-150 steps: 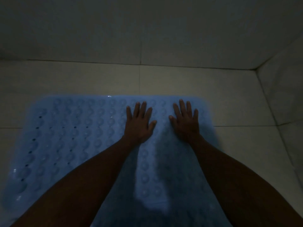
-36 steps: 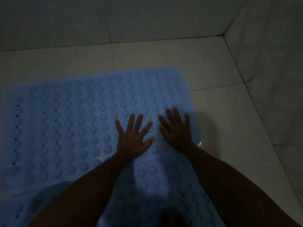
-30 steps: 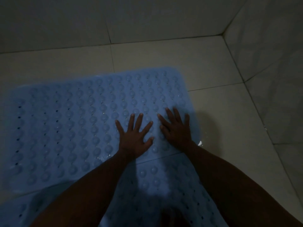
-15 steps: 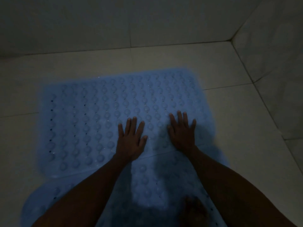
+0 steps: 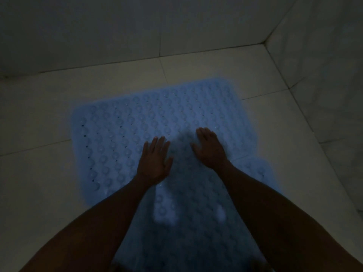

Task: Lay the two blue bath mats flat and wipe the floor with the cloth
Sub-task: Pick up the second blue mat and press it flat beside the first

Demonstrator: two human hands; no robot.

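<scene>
**Both palms pressing down on the far blue mat**

The person is crouching in a dim tiled corner, and both bare arms are reaching forward over the mats. The left hand (image 5: 155, 160) is lying palm-down on the far bath mat (image 5: 137, 122), its fingers (image 5: 159, 143) stretched out and held close together, gripping nothing. The right hand (image 5: 210, 148) is lying flat just beside it on the same mat, a little farther forward, its fingers (image 5: 204, 132) likewise extended and released, only pressing on the surface. A narrow strip of mat is showing between the two hands.

The far bath mat is spreading flat across the floor (image 5: 39, 173), its surface covered in rows of round bumps with lines of small dark holes running between them, clearest toward its left side. Its far edge is sitting near the back wall (image 5: 98, 36), apart from it, and its right edge is stopping short of the side wall (image 5: 324, 65).

The near bath mat (image 5: 176, 222) is lying closer to the person, between the forearms, and its far end is meeting the far mat just behind the wrists; whether one is overlapping the other I cannot tell in this light. Its right corner is showing out past the right forearm. Much of it is sitting in the person's shadow, so how flat it lies is hard to judge.
</scene>
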